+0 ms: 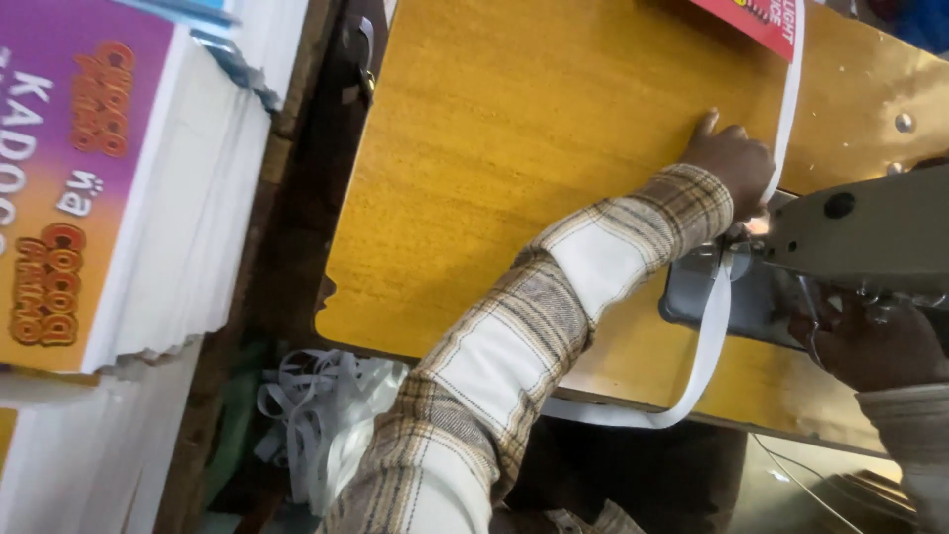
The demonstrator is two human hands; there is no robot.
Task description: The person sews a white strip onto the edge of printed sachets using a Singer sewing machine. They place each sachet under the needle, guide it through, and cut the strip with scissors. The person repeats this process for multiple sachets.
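Two hands work at a sewing machine (870, 232) on a yellow wooden table (514, 148), well apart from each other. Nearest the camera, a plaid sleeve (494, 366) in brown and cream runs up from the bottom edge. Below the table edge on the left, a loose tangle of white tape (321, 410) hangs in a heap. At the right, close under the grey machine arm, the right hand (875, 346) sits partly hidden; its fingers look curled, but whether they grip anything cannot be told. A white strap (707, 346) loops down off the near table edge, rises past the dark needle plate (741, 297) and passes under the machine head. Further on, the left hand (733, 163) lies palm down on the table just beside the machine, fingers together and pressing the strap flat against the wood rather than clamping it. From there the strap runs on up the tabletop to a red printed sheet (756, 22) at the far edge. Far left, beside the table, tall stacks of printed white cards (188, 208) stand with purple and orange tops
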